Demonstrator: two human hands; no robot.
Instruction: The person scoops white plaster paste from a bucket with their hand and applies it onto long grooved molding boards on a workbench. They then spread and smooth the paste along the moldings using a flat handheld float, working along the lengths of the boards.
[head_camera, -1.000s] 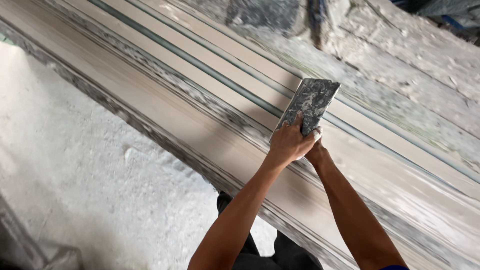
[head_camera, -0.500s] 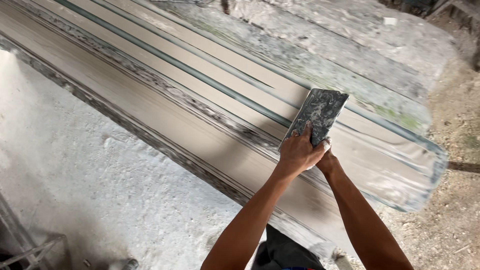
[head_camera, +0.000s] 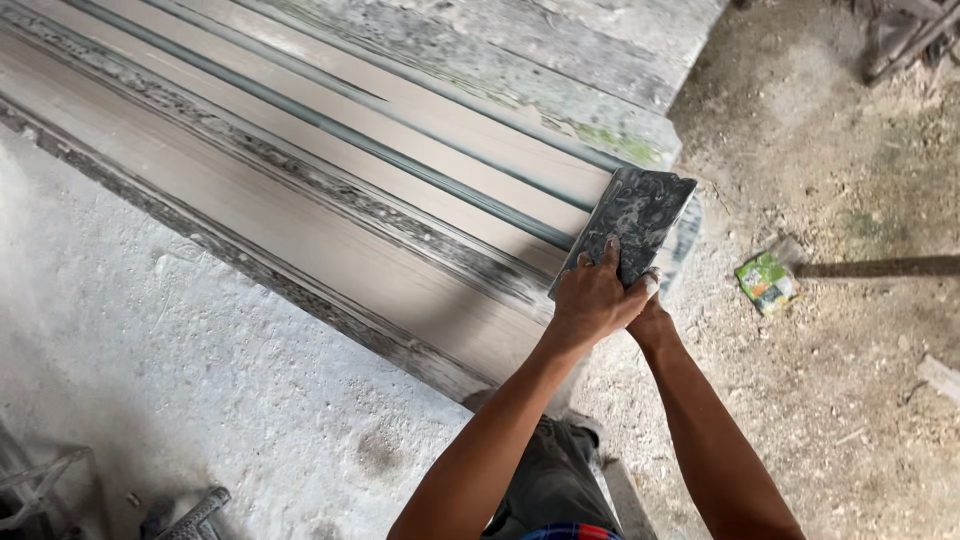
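Clamping the grey trowel (head_camera: 634, 222) — both hands (head_camera: 600, 300) together, right one mostly hidden.

Trowel (head_camera: 640, 215) mottled grey-black; moulding (head_camera: 330, 190) beige, grey-streaked.

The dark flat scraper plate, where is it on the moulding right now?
The scraper plate sits right of centre in the head view, at the moulding's near end, under the left hand.

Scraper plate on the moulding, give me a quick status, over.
Left hand grips the dark scraper plate, fingers on top; right hand tucked under it. Plate sits at the near end of the long grooved moulding. Green packet on the dirt floor, apart.
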